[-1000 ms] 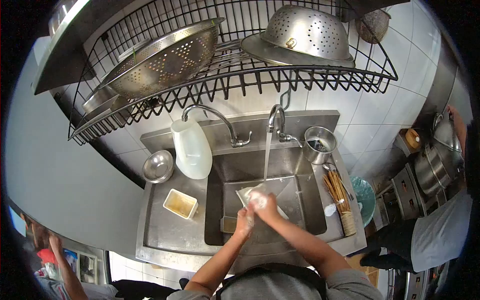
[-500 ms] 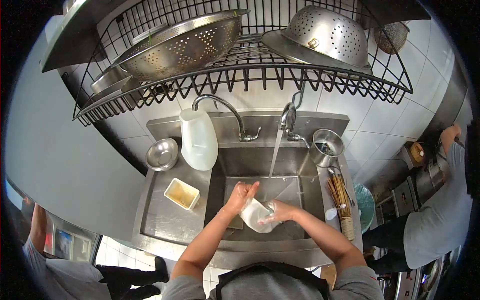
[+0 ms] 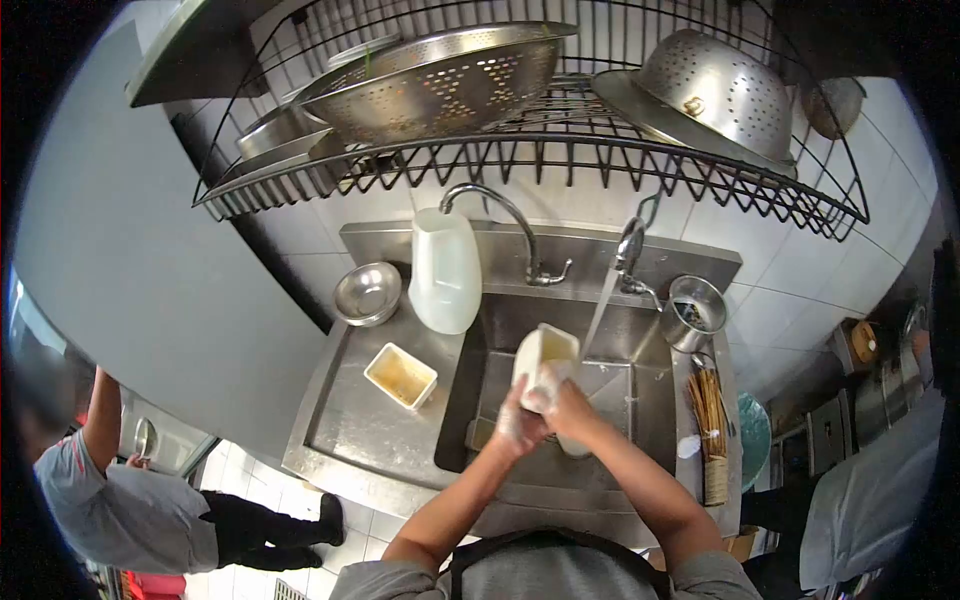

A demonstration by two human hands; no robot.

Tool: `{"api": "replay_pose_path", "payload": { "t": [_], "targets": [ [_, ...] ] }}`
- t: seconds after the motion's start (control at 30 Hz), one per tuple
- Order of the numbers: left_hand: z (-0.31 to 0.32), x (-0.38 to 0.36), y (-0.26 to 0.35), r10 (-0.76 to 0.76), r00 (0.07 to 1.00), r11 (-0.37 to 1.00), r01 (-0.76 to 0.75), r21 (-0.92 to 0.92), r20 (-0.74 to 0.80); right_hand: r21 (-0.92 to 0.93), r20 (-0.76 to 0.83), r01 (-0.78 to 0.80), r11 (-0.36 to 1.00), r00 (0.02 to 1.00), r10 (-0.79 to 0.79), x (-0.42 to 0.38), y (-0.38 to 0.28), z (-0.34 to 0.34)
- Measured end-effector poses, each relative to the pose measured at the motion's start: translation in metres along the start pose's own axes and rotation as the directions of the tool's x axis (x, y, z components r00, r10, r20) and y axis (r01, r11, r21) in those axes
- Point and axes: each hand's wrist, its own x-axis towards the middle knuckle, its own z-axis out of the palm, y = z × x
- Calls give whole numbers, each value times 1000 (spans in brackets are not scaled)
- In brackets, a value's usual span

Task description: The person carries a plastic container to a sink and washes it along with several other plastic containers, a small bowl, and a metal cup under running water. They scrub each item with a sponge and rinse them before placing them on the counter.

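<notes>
Over the sink basin [image 3: 625, 425] both hands hold one white container [image 3: 553, 348], tilted so its opening faces up and toward the back. My left hand [image 3: 519, 422] is wrapped round its lower left side. Against its lower right side, my right hand [image 3: 566, 402] presses something whitish, blurred by motion. Water runs from the right faucet [image 3: 630, 247] just right of the container. On the left drainboard a white rectangular tub [image 3: 401, 377] holds a yellowish residue. Behind it stand a metal bowl [image 3: 367, 294] and a translucent jug [image 3: 445, 272].
Overhead hangs a wire rack [image 3: 540, 150] with colanders [image 3: 440, 90]. Right of the basin are a metal pot [image 3: 692, 312] and a bundle of sticks [image 3: 712, 430]. One person [image 3: 150, 500] stands at the left, another [image 3: 870, 500] at the right.
The container has been lifted and turned, and both hands have regripped it. The camera view has shifted. At the left, the person has come further into view.
</notes>
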Motion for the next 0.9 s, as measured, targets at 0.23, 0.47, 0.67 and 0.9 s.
{"api": "replay_pose_path", "payload": {
  "t": [0.23, 0.47, 0.67, 0.9],
  "targets": [
    [-28, 9, 0, -40, 999, 994, 42, -104, 25, -37, 667, 181, 983, 737, -111, 7, -12, -38],
    [-9, 3, -5, -57, 998, 989, 58, -139, 7, -356, 581, 194, 914, 812, 54, -5, -10, -31],
    [-52, 6, -8, 66, 985, 998, -65, 9, -161, 65, 423, -30, 997, 906, 0, -18, -8, 19],
    [-66, -17, 66, 524, 830, 769, -557, -315, -188, 706, 362, -258, 659, 932, -23, 15, -17, 4]
  ]
}}
